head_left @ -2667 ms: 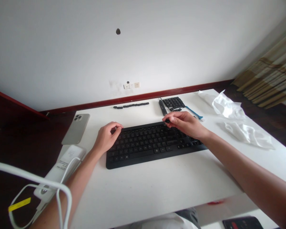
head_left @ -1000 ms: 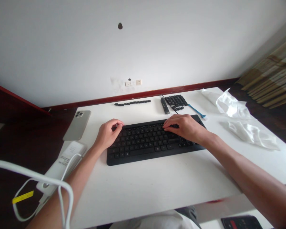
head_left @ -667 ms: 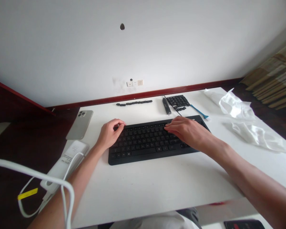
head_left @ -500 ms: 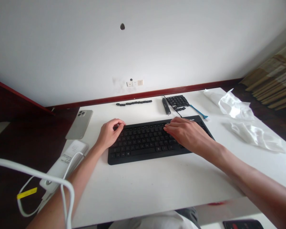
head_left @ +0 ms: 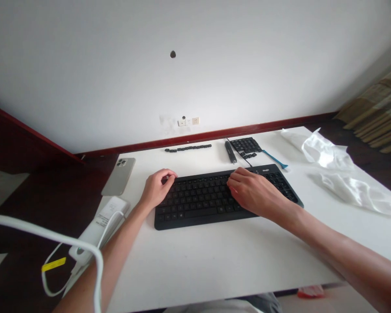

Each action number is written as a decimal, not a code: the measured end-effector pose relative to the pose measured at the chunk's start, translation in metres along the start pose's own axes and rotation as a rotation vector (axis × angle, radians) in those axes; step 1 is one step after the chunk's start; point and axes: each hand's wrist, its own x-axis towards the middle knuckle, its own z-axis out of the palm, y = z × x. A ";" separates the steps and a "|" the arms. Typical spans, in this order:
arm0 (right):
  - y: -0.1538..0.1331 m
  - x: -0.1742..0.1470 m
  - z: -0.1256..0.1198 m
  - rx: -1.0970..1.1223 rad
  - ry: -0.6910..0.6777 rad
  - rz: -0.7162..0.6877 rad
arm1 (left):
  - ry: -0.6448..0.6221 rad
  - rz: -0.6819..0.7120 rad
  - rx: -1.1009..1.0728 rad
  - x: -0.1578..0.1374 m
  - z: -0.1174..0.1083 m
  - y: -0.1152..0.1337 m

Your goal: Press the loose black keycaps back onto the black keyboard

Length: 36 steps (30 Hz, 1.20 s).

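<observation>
Lying beneath right hand point(head_left: 250, 189), black keyboard point(head_left: 195, 201)

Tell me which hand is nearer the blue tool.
Right. The right hand is over the keyboard, to the left of the blue tool and nearer the person; the left hand is at the keyboard's left end, much farther away.

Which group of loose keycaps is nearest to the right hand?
The small keycap cluster in front of the large block; that block and the long row lie farther.
</observation>
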 end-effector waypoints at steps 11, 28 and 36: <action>0.022 0.003 0.009 0.302 0.108 0.123 | 0.059 -0.031 -0.054 -0.001 -0.001 0.000; 0.041 0.011 0.025 0.398 0.312 0.146 | 0.533 -0.171 -0.362 0.008 -0.003 -0.028; 0.041 0.023 0.016 0.307 0.335 0.110 | 0.541 -0.188 -0.337 0.009 -0.004 -0.033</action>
